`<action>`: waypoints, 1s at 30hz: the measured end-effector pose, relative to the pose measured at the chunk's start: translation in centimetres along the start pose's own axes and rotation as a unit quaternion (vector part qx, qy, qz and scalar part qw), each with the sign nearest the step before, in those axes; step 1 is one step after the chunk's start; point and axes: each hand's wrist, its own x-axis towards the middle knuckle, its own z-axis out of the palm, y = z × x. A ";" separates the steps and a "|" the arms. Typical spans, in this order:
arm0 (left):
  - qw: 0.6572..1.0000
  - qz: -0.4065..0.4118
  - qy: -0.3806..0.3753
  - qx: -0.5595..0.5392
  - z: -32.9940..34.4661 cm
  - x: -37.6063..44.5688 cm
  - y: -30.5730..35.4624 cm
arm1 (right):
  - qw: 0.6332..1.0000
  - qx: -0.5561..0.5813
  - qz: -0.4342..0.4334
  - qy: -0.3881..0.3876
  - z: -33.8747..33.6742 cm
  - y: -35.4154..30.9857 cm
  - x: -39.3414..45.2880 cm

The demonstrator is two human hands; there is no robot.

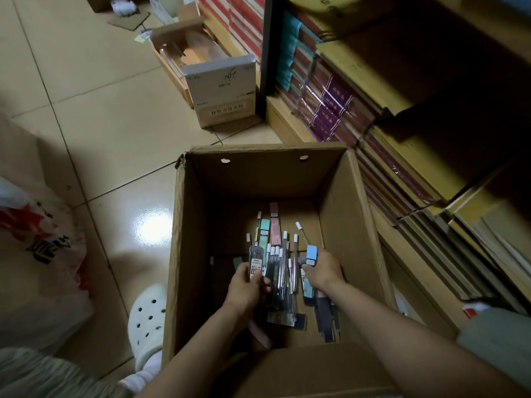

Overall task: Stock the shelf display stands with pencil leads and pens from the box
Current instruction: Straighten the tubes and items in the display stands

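Note:
An open cardboard box (258,173) stands on the floor below me, with both my arms reaching into it. My left hand (244,285) grips a bundle of clear pens (278,268) together with a grey pencil lead case (255,259). My right hand (321,271) pinches a blue pencil lead case (311,254) and touches more cases beneath it. A mint case (264,231) and a pink case (275,222) lie on the box bottom beyond the bundle. Dark cases (327,317) lie under my right wrist.
Shelves packed with notebooks (330,104) run along the right. A white display carton (221,90) and an open cardboard tray (184,50) sit on the tiled floor ahead. A plastic bag (37,239) lies at the left. My foot in a white clog (146,320) is beside the box.

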 end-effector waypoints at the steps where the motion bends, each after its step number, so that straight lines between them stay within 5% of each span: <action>1: 1.000 0.003 -0.006 0.014 0.0 -0.3 0.6 | 1.000 0.025 -0.009 0.008 -0.5 -0.3 -0.5; 6: 0.993 0.074 -0.048 0.076 0.0 -2.3 5.9 | 0.985 0.138 -0.102 -0.011 -5.5 -5.4 -4.8; 16: 0.902 0.203 -0.357 0.133 2.0 -14.5 23.2 | 0.905 0.306 -0.293 0.049 -20.8 -13.0 -18.8; 23: 0.889 0.266 -0.364 0.079 6.0 -18.8 26.3 | 0.864 0.278 -0.371 0.197 -25.9 -12.4 -23.0; 30: 0.884 0.260 -0.388 0.003 9.2 -21.6 28.3 | 0.822 0.321 -0.360 0.302 -28.8 -12.4 -24.1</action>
